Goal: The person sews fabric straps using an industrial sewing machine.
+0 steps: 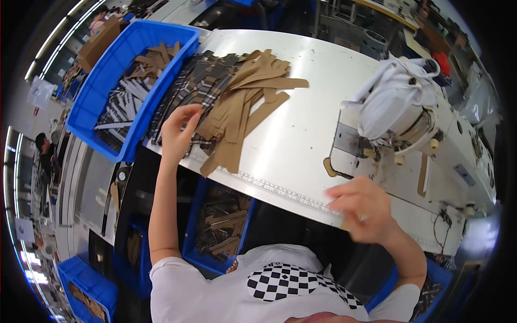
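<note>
My left hand [180,129] hangs over the near left edge of a pile of dark plaid fabric strips [202,78]. Its thumb and forefinger come together in a pinch; whatever lies between the tips is too small to make out. Tan strips [242,107] lie fanned out just right of that hand, overlapping the plaid ones. Smeared by motion, my right hand [362,210] is above the table's front edge with its fingers bent. Beyond it stands a white sewing machine [431,124] with a pale cloth [396,99] draped over its head.
A blue bin [81,116] with plaid and tan strips stands left of the piles. Below the white table [312,70] sits another blue bin [191,231] of strips. A printed ruler [285,191] runs along the front edge. Other people work at far left.
</note>
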`<state>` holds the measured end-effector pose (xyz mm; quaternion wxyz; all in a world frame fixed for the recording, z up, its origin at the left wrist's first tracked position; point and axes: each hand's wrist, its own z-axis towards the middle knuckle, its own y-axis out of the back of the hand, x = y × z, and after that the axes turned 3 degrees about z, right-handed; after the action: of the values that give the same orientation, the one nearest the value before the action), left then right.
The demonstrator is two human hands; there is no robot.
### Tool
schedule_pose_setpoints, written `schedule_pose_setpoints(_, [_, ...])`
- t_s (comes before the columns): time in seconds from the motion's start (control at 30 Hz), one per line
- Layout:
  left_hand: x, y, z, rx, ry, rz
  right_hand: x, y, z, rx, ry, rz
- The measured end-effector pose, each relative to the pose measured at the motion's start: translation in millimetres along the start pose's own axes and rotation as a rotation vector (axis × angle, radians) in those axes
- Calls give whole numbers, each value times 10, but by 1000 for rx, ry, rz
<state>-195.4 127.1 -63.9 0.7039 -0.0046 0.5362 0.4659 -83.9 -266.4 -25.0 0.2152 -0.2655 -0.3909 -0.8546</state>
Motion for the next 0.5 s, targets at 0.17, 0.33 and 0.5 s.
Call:
schedule_pose_setpoints(0.17, [-414, -1017, 379, 296, -369, 551, 793, -237, 642, 138, 446, 179])
schedule_pose_setpoints(0.33, [-306, -1414, 236, 254, -558, 934, 507, -36, 567, -305, 691, -273])
schedule_pose_setpoints(0.5, [-262, -1356, 328, 174, -382, 747, 336, 42, 91, -66, 235, -51])
